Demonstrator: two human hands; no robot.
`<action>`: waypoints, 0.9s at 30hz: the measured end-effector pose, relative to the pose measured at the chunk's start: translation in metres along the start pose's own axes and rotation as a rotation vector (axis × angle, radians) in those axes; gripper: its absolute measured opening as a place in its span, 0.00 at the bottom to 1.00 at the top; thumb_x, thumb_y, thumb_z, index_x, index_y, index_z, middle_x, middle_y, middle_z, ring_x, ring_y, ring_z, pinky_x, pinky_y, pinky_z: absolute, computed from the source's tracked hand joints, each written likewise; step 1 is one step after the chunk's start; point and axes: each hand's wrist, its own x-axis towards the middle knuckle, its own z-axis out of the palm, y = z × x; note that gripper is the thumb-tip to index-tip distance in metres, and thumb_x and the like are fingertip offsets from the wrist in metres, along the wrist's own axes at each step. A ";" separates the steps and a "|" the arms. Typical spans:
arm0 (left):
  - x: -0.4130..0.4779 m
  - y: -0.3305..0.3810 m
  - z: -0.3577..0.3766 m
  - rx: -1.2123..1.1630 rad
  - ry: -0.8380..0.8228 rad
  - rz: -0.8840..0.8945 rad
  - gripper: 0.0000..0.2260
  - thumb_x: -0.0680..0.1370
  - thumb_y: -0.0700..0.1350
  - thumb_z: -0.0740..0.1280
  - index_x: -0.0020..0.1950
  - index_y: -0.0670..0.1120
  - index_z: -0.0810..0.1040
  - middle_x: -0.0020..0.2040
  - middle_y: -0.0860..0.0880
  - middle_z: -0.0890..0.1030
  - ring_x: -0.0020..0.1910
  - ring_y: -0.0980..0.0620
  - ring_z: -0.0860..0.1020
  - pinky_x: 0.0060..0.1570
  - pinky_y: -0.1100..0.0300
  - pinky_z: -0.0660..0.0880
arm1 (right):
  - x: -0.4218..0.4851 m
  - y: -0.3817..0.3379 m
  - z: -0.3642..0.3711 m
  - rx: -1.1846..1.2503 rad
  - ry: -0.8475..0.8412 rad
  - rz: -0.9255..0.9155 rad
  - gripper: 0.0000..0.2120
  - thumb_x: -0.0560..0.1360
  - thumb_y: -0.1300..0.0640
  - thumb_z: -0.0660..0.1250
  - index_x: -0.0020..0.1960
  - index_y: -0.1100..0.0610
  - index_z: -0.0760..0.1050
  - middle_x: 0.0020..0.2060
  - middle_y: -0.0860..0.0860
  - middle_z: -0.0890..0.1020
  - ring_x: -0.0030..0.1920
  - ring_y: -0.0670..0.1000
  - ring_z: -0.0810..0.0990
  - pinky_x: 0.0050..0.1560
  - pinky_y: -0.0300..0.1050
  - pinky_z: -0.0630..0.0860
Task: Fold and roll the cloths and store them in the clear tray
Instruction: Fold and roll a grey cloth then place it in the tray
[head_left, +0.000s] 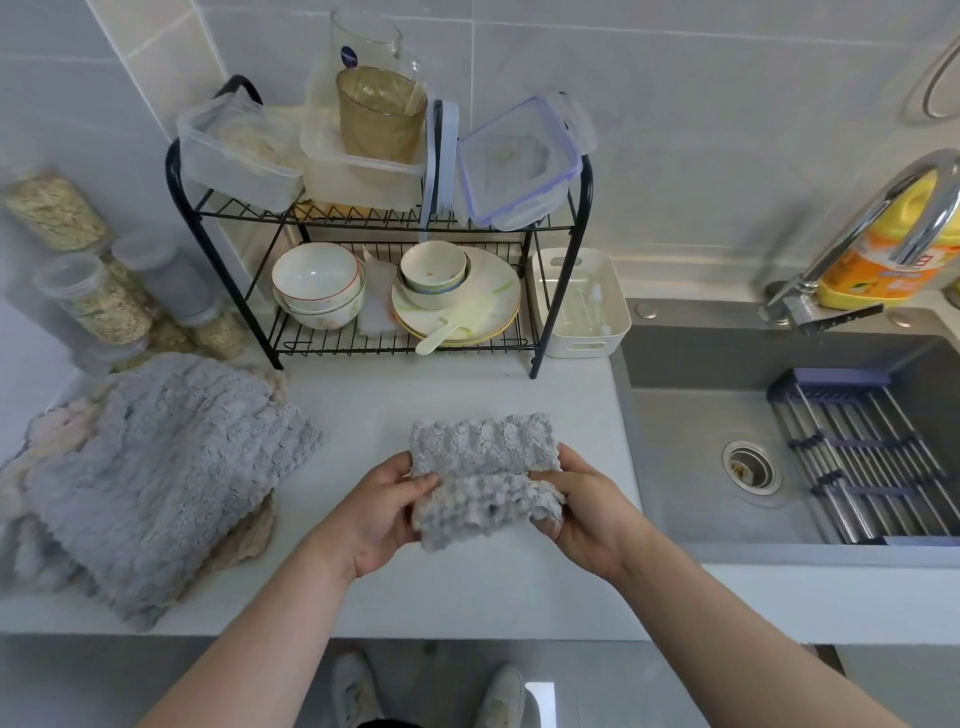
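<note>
While both hands work at the counter's front edge, the left hand (382, 512) and right hand (574, 512) each pinch one end of a folded grey cloth (485, 480), left of the sink (727, 374). Farther left of the sink lies a pile of cloths (156, 478).

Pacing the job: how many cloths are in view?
3: a grey cloth in the left hand and right hand, a grey top cloth on the pile, a cream cloth under it. The pile may hide more.
</note>
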 end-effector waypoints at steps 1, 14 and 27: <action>0.000 0.000 0.002 -0.104 0.014 0.024 0.11 0.78 0.32 0.61 0.52 0.42 0.80 0.48 0.41 0.84 0.41 0.46 0.84 0.35 0.56 0.81 | 0.001 0.001 0.002 0.044 0.018 0.012 0.23 0.75 0.77 0.52 0.60 0.61 0.77 0.50 0.61 0.84 0.35 0.53 0.82 0.28 0.40 0.79; -0.002 0.017 -0.009 0.058 0.064 0.118 0.10 0.75 0.32 0.68 0.51 0.47 0.79 0.42 0.47 0.78 0.39 0.53 0.79 0.37 0.60 0.74 | 0.000 -0.003 0.021 -0.362 0.120 -0.098 0.05 0.72 0.65 0.71 0.41 0.57 0.77 0.43 0.57 0.78 0.36 0.53 0.77 0.38 0.44 0.72; -0.023 0.081 0.002 0.278 -0.203 0.293 0.20 0.70 0.35 0.74 0.59 0.45 0.76 0.51 0.47 0.85 0.50 0.48 0.83 0.44 0.56 0.81 | -0.042 -0.022 0.055 -0.466 0.286 -0.452 0.08 0.75 0.65 0.69 0.52 0.57 0.79 0.45 0.58 0.84 0.42 0.54 0.83 0.47 0.48 0.81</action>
